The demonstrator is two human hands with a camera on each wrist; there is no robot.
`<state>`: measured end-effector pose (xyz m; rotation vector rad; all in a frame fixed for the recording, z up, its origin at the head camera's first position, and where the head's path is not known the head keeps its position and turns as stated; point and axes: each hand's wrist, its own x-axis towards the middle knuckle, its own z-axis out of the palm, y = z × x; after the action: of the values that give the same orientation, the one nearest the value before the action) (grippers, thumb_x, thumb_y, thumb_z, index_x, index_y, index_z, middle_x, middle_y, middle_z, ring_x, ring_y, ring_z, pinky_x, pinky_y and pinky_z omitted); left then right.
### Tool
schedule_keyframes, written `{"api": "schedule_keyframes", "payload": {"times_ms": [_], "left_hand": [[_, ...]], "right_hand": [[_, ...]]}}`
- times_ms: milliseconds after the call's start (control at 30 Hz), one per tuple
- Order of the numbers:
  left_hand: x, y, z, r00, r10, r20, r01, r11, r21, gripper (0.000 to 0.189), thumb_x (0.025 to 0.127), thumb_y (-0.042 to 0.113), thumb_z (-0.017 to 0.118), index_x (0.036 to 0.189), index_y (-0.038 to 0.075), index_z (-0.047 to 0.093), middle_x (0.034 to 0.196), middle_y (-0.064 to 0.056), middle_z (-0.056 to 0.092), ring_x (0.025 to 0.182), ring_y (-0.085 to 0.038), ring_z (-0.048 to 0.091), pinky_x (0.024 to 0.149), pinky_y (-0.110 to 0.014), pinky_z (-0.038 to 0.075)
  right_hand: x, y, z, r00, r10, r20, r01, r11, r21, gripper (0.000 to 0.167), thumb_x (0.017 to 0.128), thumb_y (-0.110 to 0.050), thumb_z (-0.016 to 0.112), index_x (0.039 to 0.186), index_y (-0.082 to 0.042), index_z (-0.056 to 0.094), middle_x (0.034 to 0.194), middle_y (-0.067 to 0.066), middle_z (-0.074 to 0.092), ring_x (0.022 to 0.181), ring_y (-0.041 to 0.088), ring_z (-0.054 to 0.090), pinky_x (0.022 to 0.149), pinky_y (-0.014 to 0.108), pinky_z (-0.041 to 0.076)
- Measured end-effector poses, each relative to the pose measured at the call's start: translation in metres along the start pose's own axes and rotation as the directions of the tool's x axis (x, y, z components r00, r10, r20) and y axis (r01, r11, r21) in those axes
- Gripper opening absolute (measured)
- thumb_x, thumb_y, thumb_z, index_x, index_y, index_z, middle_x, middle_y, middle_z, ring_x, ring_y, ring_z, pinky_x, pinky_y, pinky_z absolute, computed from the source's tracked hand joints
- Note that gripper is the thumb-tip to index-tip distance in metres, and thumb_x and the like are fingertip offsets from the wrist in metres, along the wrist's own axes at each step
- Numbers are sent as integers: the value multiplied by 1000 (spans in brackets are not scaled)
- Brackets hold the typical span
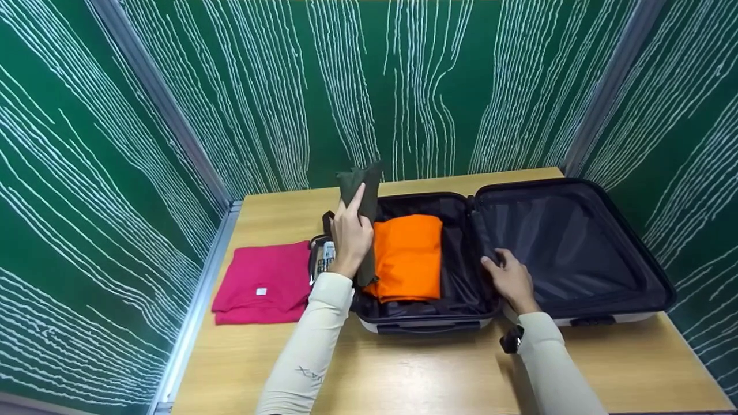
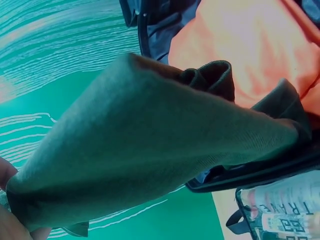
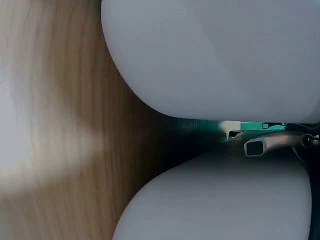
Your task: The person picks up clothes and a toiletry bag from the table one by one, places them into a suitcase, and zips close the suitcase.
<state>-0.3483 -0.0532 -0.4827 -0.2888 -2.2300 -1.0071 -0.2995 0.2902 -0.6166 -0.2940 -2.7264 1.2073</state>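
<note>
My left hand (image 1: 353,233) holds a folded dark green garment (image 1: 360,184) up at the suitcase's left rim. In the left wrist view the green cloth (image 2: 145,145) hangs slanted, its far end over that rim; only fingertips show. The suitcase (image 1: 461,271) lies unfolded flat, with a folded orange garment (image 1: 408,259) in its left half. At the middle seam, my right hand (image 1: 513,282) grips the inner rim with thumb and fingers. The right wrist view shows the two pale shells (image 3: 215,55) and a zipper pull (image 3: 265,145) between them, not the hand.
A folded magenta shirt (image 1: 265,282) lies on the wooden table (image 1: 403,374), left of the suitcase. Between them is a clear toiletry bag (image 1: 319,259) with bottles, partly behind my left hand. Green panels (image 1: 277,86) with white wavy lines surround the table's back and sides.
</note>
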Motion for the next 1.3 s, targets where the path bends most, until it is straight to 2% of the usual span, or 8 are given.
{"api": "schedule_keyframes", "payload": {"times_ms": [300,500,800,900,1100,1300], "left_hand": [[-9,4,13,1000,-11,-5,11,1000,-22,64,88,-6,58,147,18,57,149,-23,54,130,-36,60,105,-47,52],[-14,9,22,999,-33,12,33,999,-16,63,90,-5,60,147,20,57,148,-21,56,125,-36,63,100,-49,55],[-22,13,30,998,-12,54,15,999,-53,66,90,-6,59,150,20,54,151,-23,53,134,-37,58,106,-48,52],[-25,14,33,999,1,52,1,999,-33,66,89,-6,59,149,20,55,149,-24,54,129,-40,60,102,-48,55],[-31,15,40,998,7,64,-6,1000,-18,68,86,-6,60,149,21,55,149,-23,55,108,-38,70,87,-46,59],[-38,18,47,996,5,87,-4,1000,-18,71,86,-7,60,150,21,53,151,-24,52,98,-36,71,80,-44,59]], "right_hand": [[0,1,0,1000,1,-4,-1,1000,4,65,102,-53,54,149,-9,50,116,19,67,106,39,63,95,55,44],[0,1,0,1000,-2,-4,2,1000,9,65,102,-52,54,149,-8,49,114,21,66,105,40,62,95,55,44],[0,1,1,1000,0,10,-1,1000,16,64,102,-51,55,150,-8,48,128,25,65,121,46,59,103,59,42],[1,2,1,1000,-5,10,4,1000,19,64,102,-50,55,150,-7,48,128,25,65,122,46,59,105,60,41],[2,3,0,1000,-12,7,12,1000,10,66,102,-50,53,150,-6,48,128,26,65,122,46,59,105,60,41],[3,4,1,1000,-10,-2,10,1000,-4,65,102,-50,54,149,-6,49,125,26,66,120,47,60,104,60,41]]}}
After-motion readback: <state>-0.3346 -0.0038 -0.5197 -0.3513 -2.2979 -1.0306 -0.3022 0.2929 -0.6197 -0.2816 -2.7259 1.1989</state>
